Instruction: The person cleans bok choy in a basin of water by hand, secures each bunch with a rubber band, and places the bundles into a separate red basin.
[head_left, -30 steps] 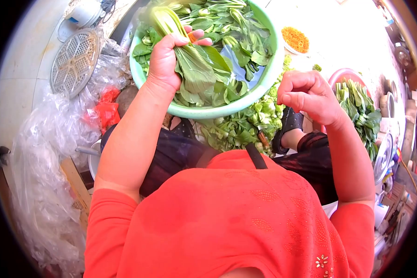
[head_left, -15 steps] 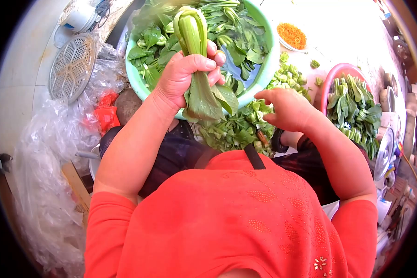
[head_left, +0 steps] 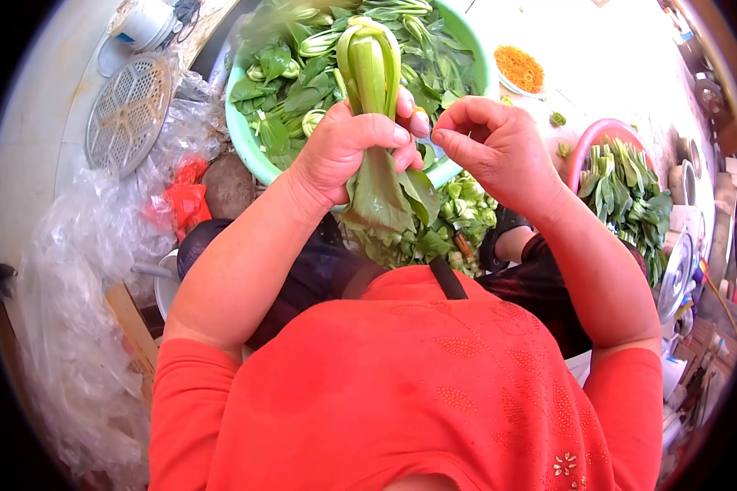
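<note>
My left hand (head_left: 356, 151) is closed around a bunch of bok choy (head_left: 370, 74). The pale stalks point up and the leaves hang down below the fist. Close on its right is my right hand (head_left: 504, 151), fingers curled and thumb drawn toward the index finger. Whatever is between those fingertips, if anything, is too small to make out. Behind the bunch stands a green basin (head_left: 250, 155) with many loose bok choy (head_left: 274, 61) in it. Trimmed leaves and stem ends (head_left: 471, 204) lie in a heap under my hands.
A bowl of thin orange strands (head_left: 518, 69) sits at the back right. The pink basin (head_left: 606, 127) on the right has greens (head_left: 626, 184) stacked in it. Clear plastic sheeting (head_left: 74, 311), a round perforated lid (head_left: 128, 113) and a red bag (head_left: 188, 204) lie to the left.
My left hand has shifted slightly right and down with the bok choy. My right hand has risen and come in beside it, its fingers now curled closer together.
</note>
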`<action>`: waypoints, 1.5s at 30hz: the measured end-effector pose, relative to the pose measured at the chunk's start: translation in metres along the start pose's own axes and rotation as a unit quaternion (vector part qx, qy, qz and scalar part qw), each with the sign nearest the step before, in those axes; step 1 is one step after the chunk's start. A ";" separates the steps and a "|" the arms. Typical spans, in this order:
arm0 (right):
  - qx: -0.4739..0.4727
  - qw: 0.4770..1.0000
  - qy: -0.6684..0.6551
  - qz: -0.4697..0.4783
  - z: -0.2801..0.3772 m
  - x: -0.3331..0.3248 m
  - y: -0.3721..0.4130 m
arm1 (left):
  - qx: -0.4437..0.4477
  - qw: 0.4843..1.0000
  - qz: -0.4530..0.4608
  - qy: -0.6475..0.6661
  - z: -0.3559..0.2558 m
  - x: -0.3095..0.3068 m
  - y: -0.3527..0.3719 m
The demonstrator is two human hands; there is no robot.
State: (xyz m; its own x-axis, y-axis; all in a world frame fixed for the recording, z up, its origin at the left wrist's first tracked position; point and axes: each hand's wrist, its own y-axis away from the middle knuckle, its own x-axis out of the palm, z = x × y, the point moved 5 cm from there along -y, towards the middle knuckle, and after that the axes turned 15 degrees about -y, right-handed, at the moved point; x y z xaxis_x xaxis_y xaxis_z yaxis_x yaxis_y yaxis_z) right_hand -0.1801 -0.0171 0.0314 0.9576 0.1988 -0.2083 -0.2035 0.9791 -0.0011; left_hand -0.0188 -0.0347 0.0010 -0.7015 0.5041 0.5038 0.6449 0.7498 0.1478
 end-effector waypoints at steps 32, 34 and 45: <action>0.226 0.866 0.396 0.205 -0.169 -0.077 0.017 | -0.034 0.967 -0.158 -0.199 -0.009 -0.016 0.000; 0.226 0.873 0.380 0.207 -0.156 -0.077 0.008 | -0.034 0.965 -0.154 -0.208 -0.009 -0.015 0.000; 0.196 0.970 0.103 0.096 -0.074 -0.044 -0.014 | -0.062 0.992 -0.054 -0.091 0.002 -0.004 0.002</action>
State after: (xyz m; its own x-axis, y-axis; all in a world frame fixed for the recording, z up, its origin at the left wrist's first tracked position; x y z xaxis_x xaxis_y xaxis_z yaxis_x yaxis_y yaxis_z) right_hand -0.2348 -0.0426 -0.0323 0.8407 0.4050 -0.3594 -0.2415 0.8745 0.4205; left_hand -0.0158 -0.0343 -0.0023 -0.8050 0.5003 0.3189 0.5866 0.7516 0.3016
